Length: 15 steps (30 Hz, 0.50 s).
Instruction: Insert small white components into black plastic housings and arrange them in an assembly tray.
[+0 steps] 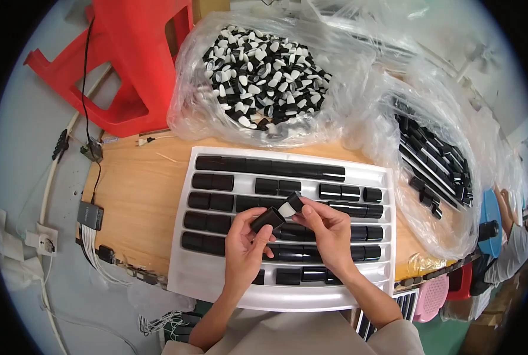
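Over the tray, my left hand [242, 245] is closed round a short, glossy black tube [267, 220], held tilted. My right hand [334, 238] pinches a small black piece with a white, slanted, rounded tip [288, 208]. That tip is at the upper end of the tube; whether it touches or enters it I cannot tell. Beneath both hands lies a white plastic tray [184, 276] with long grooves. Rows of black tubes [270, 167] lie on their sides in it, partly hidden by my hands.
Behind the tray, a clear plastic bag [187, 100] holds many black-and-white tipped pieces [270, 77]. Another clear bag of black tubes [432, 151] lies at the right. Red plastic stools [139, 65] stand at the far left. A black cable box [90, 215] sits at the wooden table's left edge.
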Motion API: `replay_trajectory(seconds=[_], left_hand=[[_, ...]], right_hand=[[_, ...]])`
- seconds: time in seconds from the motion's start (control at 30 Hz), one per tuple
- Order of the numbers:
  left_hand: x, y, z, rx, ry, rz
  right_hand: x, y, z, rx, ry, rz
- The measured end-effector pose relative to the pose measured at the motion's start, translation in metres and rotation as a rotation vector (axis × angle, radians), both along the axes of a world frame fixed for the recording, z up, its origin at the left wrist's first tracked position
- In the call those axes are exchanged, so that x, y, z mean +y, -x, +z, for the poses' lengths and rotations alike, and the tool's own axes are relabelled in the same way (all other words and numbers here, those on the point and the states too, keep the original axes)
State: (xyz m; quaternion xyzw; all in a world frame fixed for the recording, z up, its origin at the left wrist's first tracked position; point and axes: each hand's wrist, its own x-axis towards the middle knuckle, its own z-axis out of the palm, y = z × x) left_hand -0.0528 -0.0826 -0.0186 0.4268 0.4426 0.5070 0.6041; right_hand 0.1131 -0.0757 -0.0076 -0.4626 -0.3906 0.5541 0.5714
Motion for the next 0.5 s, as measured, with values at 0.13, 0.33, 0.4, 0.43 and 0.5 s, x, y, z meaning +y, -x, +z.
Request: replay_trajectory(seconds=[0.13, 0.33, 0.4, 0.43, 0.5], left_hand=[[-0.001, -0.003, -0.001, 0.047, 0.006, -0.022], [-0.003, -0.004, 0.002, -0.065, 0.06, -0.076], [-0.003, -0.005, 0.003, -0.072, 0.069, -0.071], [-0.004, -0.006, 0.004, -0.076, 0.077, -0.068], [-0.004, -0.005, 0.002, -0.087, 0.074, -0.071]], right_hand=[[-0.01, -0.001, -0.008, -0.053, -0.031, -0.149], [-0.012, 0.002, -0.011, -0.033, -0.082, -0.142], [-0.013, 0.004, -0.012, -0.043, -0.081, -0.159], [-0.013, 0.004, -0.012, -0.052, -0.081, -0.178], [-0.014, 0.004, -0.013, -0.046, -0.084, -0.195]])
